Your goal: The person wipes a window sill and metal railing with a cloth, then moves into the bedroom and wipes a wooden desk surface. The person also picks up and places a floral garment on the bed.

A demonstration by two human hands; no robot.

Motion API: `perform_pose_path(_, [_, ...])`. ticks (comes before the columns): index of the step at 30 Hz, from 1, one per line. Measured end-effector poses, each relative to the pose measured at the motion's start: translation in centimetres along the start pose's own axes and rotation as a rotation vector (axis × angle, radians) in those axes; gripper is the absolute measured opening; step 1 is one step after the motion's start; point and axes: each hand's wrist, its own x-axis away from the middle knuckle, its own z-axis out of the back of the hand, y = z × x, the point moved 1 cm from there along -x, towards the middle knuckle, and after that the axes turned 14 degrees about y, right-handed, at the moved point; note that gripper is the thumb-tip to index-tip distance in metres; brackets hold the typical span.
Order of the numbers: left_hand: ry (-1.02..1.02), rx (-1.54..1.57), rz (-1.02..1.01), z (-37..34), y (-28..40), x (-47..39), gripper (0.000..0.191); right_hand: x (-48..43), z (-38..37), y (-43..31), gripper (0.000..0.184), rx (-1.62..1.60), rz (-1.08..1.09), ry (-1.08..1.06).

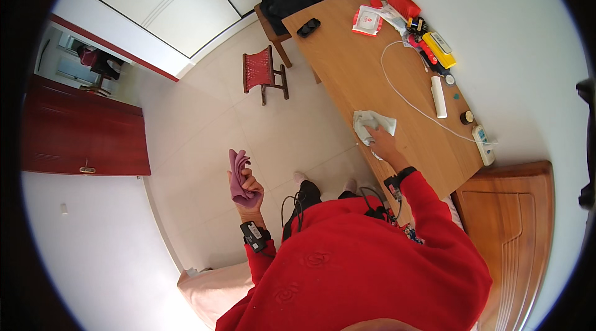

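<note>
My left hand [253, 185] is raised over the floor, its fingers wrapped around a crumpled mauve cloth [238, 173]. Folds of that cloth stick up above the fingers and hang below them. At the near-left edge of the wooden table [344, 58], my right hand [385, 145] grasps a pale grey-green cloth [363, 122]. The pale cloth lies bunched on the tabletop, and part of it is hidden under the fingers. Both wrists carry black strapped devices with cables.
A white cable [404, 98] curves across the table to a power strip [483, 144]. Along the wall side are a white cylinder [438, 97], a yellow box [439, 50] and a wipes pack [367, 20]. A red-seated folding stool [258, 70] and a chair [279, 42] stand beyond. A wooden headboard [507, 219] is at right.
</note>
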Motion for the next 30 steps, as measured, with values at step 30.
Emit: perform_pose_path(30, [0.318,-0.232,-0.112,-1.7,6.8,-9.8,0.039,-9.6,-4.5,-2.4,0.049,0.004,0.183,-0.133])
